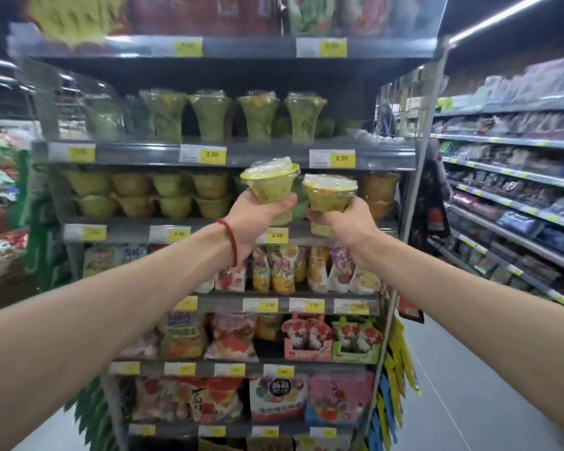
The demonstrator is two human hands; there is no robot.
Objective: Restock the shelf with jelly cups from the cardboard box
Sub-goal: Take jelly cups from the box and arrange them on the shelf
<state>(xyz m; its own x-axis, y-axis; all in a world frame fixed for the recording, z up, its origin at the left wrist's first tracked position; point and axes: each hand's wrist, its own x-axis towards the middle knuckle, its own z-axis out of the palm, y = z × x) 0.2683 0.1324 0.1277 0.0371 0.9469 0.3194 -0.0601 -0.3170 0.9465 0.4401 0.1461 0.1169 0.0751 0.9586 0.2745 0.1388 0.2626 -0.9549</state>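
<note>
Two jelly cups up at shelf height: green one [270, 183] gripped in the left hand [258, 216], second cup [329, 193] gripped in the right hand [342, 222]; neither shelved yet; stacked rows [150, 196] far left already stocked, gap at right probably next; cardboard box out of sight.
</note>
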